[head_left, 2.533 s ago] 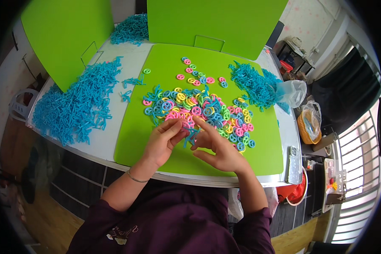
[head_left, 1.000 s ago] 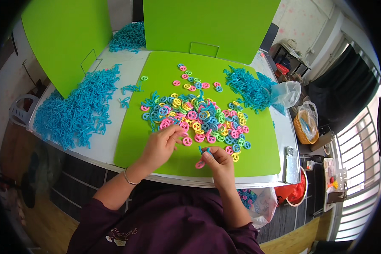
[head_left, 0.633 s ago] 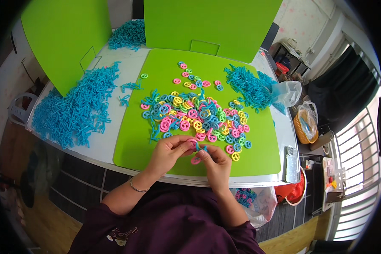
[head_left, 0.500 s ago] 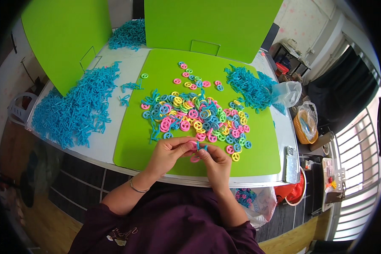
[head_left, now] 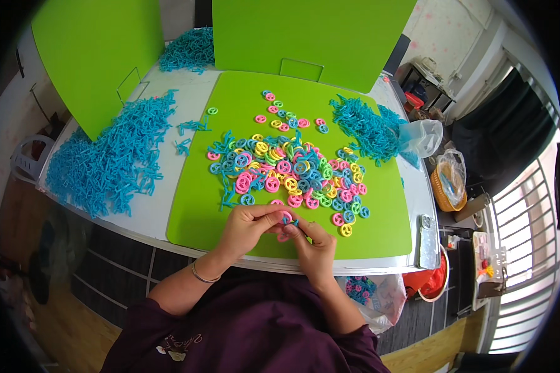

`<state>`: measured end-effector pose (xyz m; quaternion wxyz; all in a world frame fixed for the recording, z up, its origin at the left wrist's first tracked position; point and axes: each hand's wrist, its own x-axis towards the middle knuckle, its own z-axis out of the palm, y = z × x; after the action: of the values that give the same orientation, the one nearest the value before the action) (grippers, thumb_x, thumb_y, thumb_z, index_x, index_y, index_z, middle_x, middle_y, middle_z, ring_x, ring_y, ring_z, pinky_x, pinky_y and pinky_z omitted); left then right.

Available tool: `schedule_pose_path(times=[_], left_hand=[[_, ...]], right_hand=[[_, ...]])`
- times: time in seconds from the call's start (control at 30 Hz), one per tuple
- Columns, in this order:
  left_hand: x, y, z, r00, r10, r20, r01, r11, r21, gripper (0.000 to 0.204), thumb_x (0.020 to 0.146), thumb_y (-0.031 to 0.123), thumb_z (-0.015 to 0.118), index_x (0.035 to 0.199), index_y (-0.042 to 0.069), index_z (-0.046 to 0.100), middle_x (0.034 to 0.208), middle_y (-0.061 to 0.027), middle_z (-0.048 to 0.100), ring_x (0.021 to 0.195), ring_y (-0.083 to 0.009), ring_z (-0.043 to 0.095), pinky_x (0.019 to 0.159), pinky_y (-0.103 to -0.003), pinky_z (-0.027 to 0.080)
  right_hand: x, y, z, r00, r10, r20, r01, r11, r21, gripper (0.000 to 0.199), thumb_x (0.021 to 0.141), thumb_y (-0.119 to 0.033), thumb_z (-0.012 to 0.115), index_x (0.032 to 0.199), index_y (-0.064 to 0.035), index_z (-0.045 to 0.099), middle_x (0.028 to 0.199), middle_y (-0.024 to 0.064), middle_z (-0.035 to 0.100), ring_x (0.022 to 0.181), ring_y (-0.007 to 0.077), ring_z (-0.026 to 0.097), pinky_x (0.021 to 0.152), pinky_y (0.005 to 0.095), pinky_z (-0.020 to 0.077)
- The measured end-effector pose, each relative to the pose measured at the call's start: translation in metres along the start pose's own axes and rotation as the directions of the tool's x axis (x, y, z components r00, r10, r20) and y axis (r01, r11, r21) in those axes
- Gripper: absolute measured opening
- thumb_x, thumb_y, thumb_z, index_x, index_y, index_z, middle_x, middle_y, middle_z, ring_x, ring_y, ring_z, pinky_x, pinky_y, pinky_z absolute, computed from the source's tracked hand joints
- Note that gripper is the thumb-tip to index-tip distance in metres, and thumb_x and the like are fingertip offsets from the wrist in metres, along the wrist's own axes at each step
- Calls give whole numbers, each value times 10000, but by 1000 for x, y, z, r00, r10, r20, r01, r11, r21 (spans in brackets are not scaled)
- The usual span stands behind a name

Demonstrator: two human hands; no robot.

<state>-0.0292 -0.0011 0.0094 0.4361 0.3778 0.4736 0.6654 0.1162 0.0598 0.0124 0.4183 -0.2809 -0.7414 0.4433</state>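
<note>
My left hand (head_left: 247,225) and my right hand (head_left: 313,241) meet at the near edge of a green mat (head_left: 230,112). Together they pinch a pink plastic ring (head_left: 286,217) and a small blue strip piece (head_left: 290,221) between their fingertips. Just beyond the hands lies a spread of several pink, yellow, blue and green rings (head_left: 289,171). How the blue piece sits against the ring is hidden by my fingers.
A big heap of blue strip pieces (head_left: 109,165) lies on the white table to the left, another heap (head_left: 364,127) by a clear plastic bag (head_left: 420,137) on the right. Green upright boards (head_left: 90,59) stand behind. A phone (head_left: 425,242) lies at the right edge.
My hands left the ring pile and drew back to the mat's near edge. They came together, and the right hand brought a pink ring and a blue piece with it.
</note>
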Motion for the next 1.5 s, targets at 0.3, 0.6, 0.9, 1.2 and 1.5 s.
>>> schedule_pose_path(times=[0.3,0.6,0.9,1.2,1.5], left_hand=[[1,0,-2,992,-123,-18,120,986,-116,196,911,66,565,1072,-1,654,988,-69,666,866,-124,632,761,-268,559],[3,1,-7,989,-90,120,102,990,-94,219,922,48,538,1114,-9,625,1106,-80,624,996,-145,600,835,-293,539],[19,40,-40,962,270,42,-188,544,817,355,795,184,702,1123,73,624,1163,-100,535,1023,-223,535,877,-349,450],[42,26,-48,942,298,154,-184,77,980,324,698,209,761,963,72,632,965,-83,527,992,-271,486,911,-388,397],[5,50,-6,935,80,345,-337,504,795,253,753,199,726,954,72,638,876,-65,620,852,-213,585,797,-335,461]], right_hand=[[0,9,5,886,-463,16,395,737,-548,374,717,3,716,1083,-32,651,625,58,518,549,213,496,511,327,416],[-2,2,2,932,-358,-60,275,803,-530,359,689,20,728,1039,-53,687,688,63,587,612,209,545,570,324,450],[-40,-24,-83,990,-128,-51,104,937,-334,251,698,47,696,941,-15,683,869,121,643,834,238,598,743,319,461],[-99,-51,-185,990,133,55,-17,490,-872,414,678,-79,756,1072,-22,646,982,120,640,964,295,571,827,365,457],[-15,-34,-69,876,-401,269,465,550,-693,502,679,-31,732,1161,-88,604,1147,100,596,1071,274,565,915,393,438]])
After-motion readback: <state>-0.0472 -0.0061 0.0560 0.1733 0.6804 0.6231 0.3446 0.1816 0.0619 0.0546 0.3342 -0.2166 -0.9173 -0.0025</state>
